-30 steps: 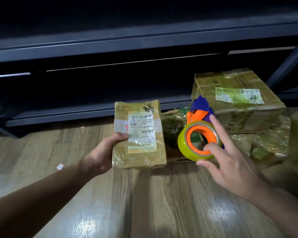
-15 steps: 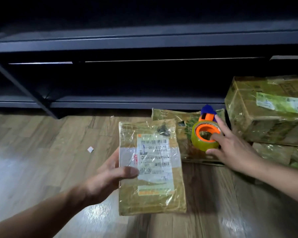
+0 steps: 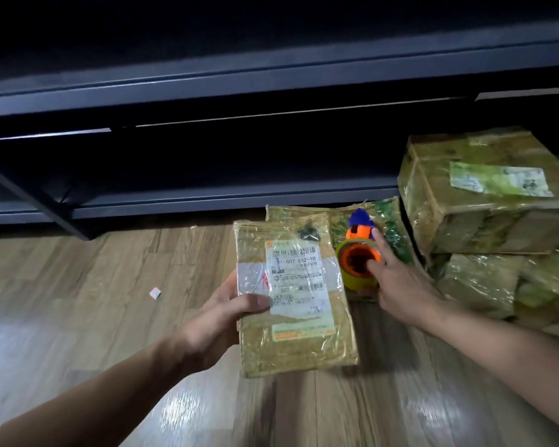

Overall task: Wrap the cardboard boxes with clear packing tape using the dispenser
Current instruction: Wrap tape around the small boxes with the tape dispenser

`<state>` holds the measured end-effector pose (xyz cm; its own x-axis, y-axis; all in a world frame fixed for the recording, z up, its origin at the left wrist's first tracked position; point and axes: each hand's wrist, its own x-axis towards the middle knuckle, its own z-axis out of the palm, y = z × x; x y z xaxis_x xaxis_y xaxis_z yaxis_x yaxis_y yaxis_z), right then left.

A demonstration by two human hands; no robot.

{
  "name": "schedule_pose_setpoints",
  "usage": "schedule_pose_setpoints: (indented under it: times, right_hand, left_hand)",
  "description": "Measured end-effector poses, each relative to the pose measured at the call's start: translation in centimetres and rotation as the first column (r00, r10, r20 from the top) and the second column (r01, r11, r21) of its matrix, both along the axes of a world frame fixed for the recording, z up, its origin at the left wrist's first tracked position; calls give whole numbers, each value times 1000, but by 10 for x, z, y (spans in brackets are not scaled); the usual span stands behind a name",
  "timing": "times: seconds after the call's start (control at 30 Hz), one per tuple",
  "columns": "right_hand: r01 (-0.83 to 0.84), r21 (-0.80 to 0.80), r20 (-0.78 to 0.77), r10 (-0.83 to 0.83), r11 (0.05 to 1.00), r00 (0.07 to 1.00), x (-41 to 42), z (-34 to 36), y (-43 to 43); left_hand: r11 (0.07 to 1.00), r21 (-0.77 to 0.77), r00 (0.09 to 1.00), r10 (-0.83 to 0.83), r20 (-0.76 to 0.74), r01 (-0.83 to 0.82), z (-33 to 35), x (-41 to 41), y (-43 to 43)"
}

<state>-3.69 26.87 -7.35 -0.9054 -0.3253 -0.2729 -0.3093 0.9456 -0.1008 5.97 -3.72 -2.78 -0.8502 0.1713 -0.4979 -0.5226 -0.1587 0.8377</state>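
Notes from where I stand: a dark shelf rack [image 3: 207, 91] runs behind the labelled box [image 3: 299, 317]. A big taped carton [image 3: 484, 201] sits to the right of the labelled box and beyond it, on top of more wrapped parcels. The labelled box is held above the wooden floor [image 3: 78, 301]. The left hand [image 3: 220, 321] pinches its left edge, thumb on the top face, fingers underneath. The tape dispenser [image 3: 357, 269], an orange hub in a yellowish roll, stands just right of the labelled box on a flat parcel [image 3: 336, 217]. The right hand [image 3: 397, 282] rests on it with fingers spread and mostly straight, not closed round it. Risks, as I judge them: a one-edge hold may let the labelled box twist once tape pulls on it, and a loose pick-up may tip the dispenser off its parcel. The roll lies under the fingertips, ahead of the palm, with one fingertip in the hub.
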Motion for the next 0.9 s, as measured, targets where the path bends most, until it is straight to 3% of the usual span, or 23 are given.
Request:
schedule_pose_setpoints:
  times: [0.17, 0.27, 0.33, 0.4, 0.43, 0.47, 0.5, 0.53, 0.57, 0.63, 0.73, 0.9]
  right_hand:
    - [26, -67, 32, -24, 997, 999, 5, 5, 0]
    - [51, -216, -18, -57, 975, 998, 12, 2, 1]
    - [70, -453, -143, -150, 889, 978, 23, -1, 1]
    - [58, -695, -268, -333, 716, 904, 37, -1, -4]
    - [73, -806, -227, -420, 588, 878, 45, 4, -8]
    - [157, -896, -70, -480, 416, 875, 53, 12, -14]
    - [301, -934, 180, -474, 192, 862, 59, 22, -23]
    - [479, -878, 444, -382, -2, 811, 64, 30, -31]
    - [622, -777, 622, -264, -94, 737, 68, 34, -38]
    - [738, -666, 746, -82, -106, 661, 76, 40, -50]
    - [750, -635, 757, 47, -183, 652, 76, 42, -66]
    - [715, -645, 745, -12, -269, 667, 63, 50, -74]
  left_hand:
    - [1000, 23, 1000, -4, -16, 5, -3, -16, 12]
    - [1000, 21, 999, -3, -41, 4, -3, -22, 15]
    - [1000, 12, 998, 29, -56, -28, -4, -25, 17]
    - [997, 2, 994, 79, -71, -79, -4, -29, 19]
    - [995, 3, 991, 102, -81, -102, -4, -31, 21]
    - [992, 9, 988, 124, -92, -124, -4, -32, 23]
    - [988, 23, 983, 151, -104, -149, -3, -33, 26]
    - [982, 43, 975, 188, -115, -184, -2, -33, 31]
    - [972, 73, 965, 232, -119, -224, -2, -32, 36]
    - [948, 137, 947, 303, -108, -287, 1, -29, 48]
    - [950, 147, 947, 293, -129, -274, 9, -20, 69]
    - [960, 93, 951, 275, -139, -264, 13, -11, 74]
